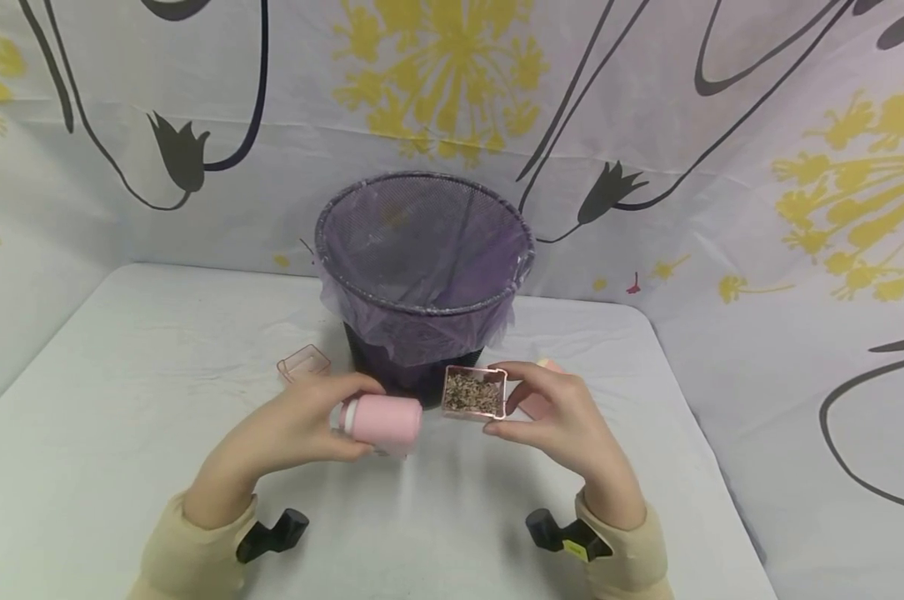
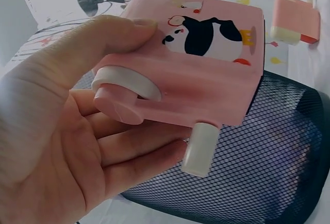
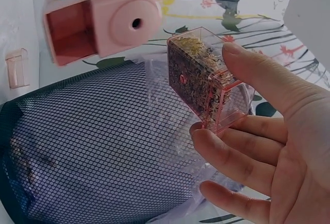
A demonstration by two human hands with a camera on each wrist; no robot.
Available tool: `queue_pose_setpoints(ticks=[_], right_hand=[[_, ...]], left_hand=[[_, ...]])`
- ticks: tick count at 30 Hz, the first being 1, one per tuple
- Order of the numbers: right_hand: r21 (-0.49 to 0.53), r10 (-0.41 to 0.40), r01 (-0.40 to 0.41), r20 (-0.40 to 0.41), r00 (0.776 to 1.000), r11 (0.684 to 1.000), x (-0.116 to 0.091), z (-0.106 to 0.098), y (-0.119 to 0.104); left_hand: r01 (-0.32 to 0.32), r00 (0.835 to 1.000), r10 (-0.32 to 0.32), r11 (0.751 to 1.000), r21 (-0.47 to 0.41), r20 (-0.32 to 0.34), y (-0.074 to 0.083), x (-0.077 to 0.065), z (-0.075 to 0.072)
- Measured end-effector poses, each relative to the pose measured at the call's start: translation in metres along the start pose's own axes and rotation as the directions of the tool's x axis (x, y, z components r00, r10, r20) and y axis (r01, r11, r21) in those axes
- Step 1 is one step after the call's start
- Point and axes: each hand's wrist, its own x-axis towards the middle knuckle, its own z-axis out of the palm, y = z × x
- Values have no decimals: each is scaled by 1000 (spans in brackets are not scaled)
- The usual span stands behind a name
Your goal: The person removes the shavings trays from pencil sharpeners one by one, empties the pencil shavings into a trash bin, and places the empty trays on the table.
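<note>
The white table (image 1: 144, 433) is spreading wide around the bin (image 1: 425, 311), which is standing short of its back edge. In front, the left hand (image 1: 294, 423) and right hand (image 1: 560, 410) — a narrow gap between — are gripping a pink sharpener (image 1: 386, 419) and a clear box (image 3: 193, 87) of shavings (image 1: 471, 392), respectively.

l hand (image 1: 302, 423) gripping, r hand (image 1: 560, 410) pinching, apart; forearms (image 1: 222, 487) angled twd ea. other
</note>
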Motion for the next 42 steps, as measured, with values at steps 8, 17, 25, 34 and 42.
queue_pose_setpoints(ticks=[8, 17, 25, 34, 42], right_hand=[[36, -7, 7, -22, 1000, 999, -1, -5, 2], [86, -43, 47, -48, 998, 995, -1, -8, 3], [118, -67, 75, -74, 995, 990, -1, -11, 6], [146, -61, 74, -89, 994, 986, -3, -13, 8], [155, -51, 65, -91, 995, 986, -3, -14, 9]], left_hand=[[58, 995, -58, 998, 1, 86, -4, 4, 7], [124, 982, -123, 992, 3, 145, -9, 7, 15], [137, 975, -134, 991, -4, 177, -20, 9, 26], [156, 967, -153, 988, 1, 204, -27, 10, 31], [150, 969, -149, 989, 12, 197, -37, 10, 36]])
